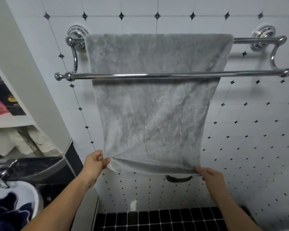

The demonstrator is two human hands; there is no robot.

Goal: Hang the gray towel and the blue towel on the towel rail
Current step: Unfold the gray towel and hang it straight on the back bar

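Note:
The gray towel [152, 114] hangs over the back bar of a chrome double towel rail [250, 74] on the tiled wall. It passes behind the front bar and hangs flat below it. My left hand [95, 162] pinches the towel's lower left corner. My right hand [208, 175] pinches its lower right corner. The blue towel [5, 212] lies bunched in a white basin at the bottom left, away from both hands.
A white shelf unit [23, 80] with packets and folded cloths stands at the left. A dark countertop [38, 167] lies below it. Black floor tiles [165, 219] show at the bottom. A dark handle [178, 178] sits on the wall under the towel.

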